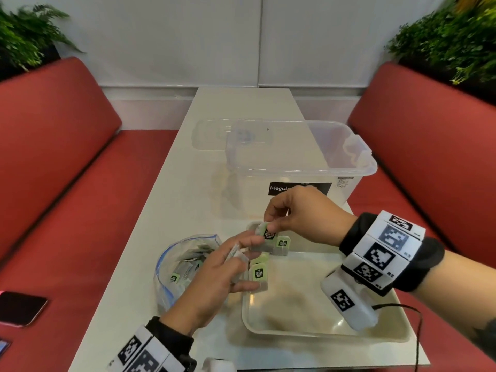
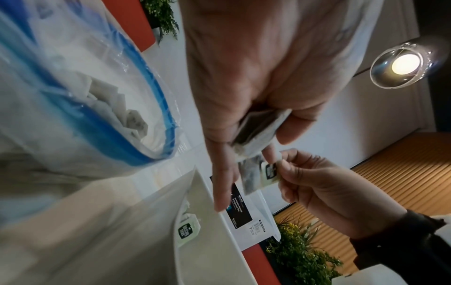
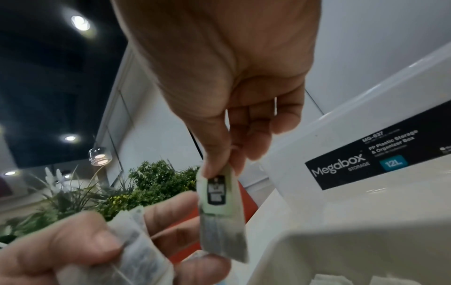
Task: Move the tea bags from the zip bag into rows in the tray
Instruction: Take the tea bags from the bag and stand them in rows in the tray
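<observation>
A cream tray (image 1: 322, 335) lies at the table's near right. At its far-left corner stand two green-tagged tea bags (image 1: 282, 245), (image 1: 259, 275). The open zip bag (image 1: 179, 264) with blue seal lies left of the tray and holds several tea bags (image 2: 127, 115). My left hand (image 1: 236, 260) hovers between bag and tray and grips a small bundle of tea bags (image 2: 258, 131). Just beyond it, above the tray's far-left corner, my right hand (image 1: 271, 224) pinches one tea bag (image 3: 219, 212) by its green tag, so it hangs down. In the left wrist view this tea bag (image 2: 256, 173) sits close to my left fingertips.
A clear Megabox storage bin (image 1: 298, 167) stands right behind the tray, its lid (image 1: 214, 135) lying further back. Red benches (image 1: 67, 170) flank the white table (image 1: 150, 237). A phone (image 1: 21, 307) lies on the left bench. A black cable (image 1: 418, 331) trails from my right wrist.
</observation>
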### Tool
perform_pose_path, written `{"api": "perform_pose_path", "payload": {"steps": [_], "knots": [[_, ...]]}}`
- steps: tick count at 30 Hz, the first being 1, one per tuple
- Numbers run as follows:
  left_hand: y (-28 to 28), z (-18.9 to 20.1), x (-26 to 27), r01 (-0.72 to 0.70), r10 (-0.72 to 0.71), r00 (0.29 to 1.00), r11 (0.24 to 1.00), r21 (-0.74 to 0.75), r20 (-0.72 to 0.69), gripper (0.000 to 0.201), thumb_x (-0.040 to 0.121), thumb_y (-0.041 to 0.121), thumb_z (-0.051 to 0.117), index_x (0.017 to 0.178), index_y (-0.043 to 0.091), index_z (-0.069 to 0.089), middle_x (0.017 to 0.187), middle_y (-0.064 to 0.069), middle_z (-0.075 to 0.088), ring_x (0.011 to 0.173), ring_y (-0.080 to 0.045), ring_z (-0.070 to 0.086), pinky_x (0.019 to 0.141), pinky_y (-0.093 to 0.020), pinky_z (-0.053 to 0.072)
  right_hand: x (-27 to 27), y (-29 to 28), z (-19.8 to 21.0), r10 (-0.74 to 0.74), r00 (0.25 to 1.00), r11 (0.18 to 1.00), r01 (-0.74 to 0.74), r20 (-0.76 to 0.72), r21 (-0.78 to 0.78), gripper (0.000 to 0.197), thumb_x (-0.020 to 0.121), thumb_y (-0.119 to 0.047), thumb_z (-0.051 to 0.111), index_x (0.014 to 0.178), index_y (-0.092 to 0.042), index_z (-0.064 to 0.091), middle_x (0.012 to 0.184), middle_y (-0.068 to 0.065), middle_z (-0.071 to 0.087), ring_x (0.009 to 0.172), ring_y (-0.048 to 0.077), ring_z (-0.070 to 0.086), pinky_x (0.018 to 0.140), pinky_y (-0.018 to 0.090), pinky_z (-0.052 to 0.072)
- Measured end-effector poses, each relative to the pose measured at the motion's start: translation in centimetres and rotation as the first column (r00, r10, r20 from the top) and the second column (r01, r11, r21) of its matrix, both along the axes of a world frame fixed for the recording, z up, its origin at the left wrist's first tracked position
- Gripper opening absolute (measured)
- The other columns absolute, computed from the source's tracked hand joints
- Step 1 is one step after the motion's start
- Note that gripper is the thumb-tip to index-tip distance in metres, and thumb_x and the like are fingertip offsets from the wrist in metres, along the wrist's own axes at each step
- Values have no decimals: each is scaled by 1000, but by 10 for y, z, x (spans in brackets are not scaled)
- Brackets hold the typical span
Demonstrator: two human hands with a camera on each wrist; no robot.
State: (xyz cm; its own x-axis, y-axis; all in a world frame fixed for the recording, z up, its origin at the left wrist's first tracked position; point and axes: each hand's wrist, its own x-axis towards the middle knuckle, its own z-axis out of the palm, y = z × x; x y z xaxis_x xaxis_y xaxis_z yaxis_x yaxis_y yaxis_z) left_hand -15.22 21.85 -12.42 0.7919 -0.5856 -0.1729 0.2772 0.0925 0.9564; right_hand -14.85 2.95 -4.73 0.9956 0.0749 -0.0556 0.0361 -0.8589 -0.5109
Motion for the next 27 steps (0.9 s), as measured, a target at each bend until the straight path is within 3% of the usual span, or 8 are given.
{"api": "perform_pose_path", "payload": {"steps": [2,5,9,15,19,27], "knots": [[1,-1,0,-34,34,999,999,-9,-31,36,77,12,47,99,26,71,121,14,60,110,-4,60,75,-42,58,2,-6,-2,-25,1000,993,24,-7,-113,7,78,-22,73,79,-28,70,77,-7,68,74,9,59,67,22,43],[3,-5,-2,-57,57,994,998,3,-97,35,91,2,42,104,21,69,121,9,62,113,-8,59,75,-44,58,5,-14,-16,-51,998,941,40,-25,-336,13,80,-17,67,86,-27,71,79,-10,65,78,12,57,67,24,40],[4,-11,-5,-31,36,993,998,52,-114,39,72,16,47,104,22,69,122,9,62,113,-7,59,80,-49,56,13,-19,-47,-55,993,878,-2,-105,-479,20,82,-12,59,90,-27,71,92,-6,70,84,18,61,65,23,36],[5,-12,-6,-35,46,987,997,70,-154,40,70,17,48,104,19,69,120,9,62,111,-9,60,83,-52,55,23,-17,-78,-55,982,810,-62,-182,-583,19,88,-18,53,99,-22,68,103,6,66,93,28,61,72,28,40],[5,-12,-6,-25,37,987,997,73,-159,42,70,17,47,107,18,68,122,8,61,111,-7,61,83,-51,55,27,-16,-89,-77,983,788,-44,-169,-614,22,90,-22,50,103,-21,67,102,6,66,92,28,62,70,29,40],[5,-12,-4,-7,19,986,997,72,-164,41,71,17,47,104,21,69,118,9,64,110,-8,62,84,-52,54,20,-13,-96,-50,988,704,-68,-144,-707,24,93,-13,43,106,-17,62,103,8,65,94,30,61,69,30,38]]}}
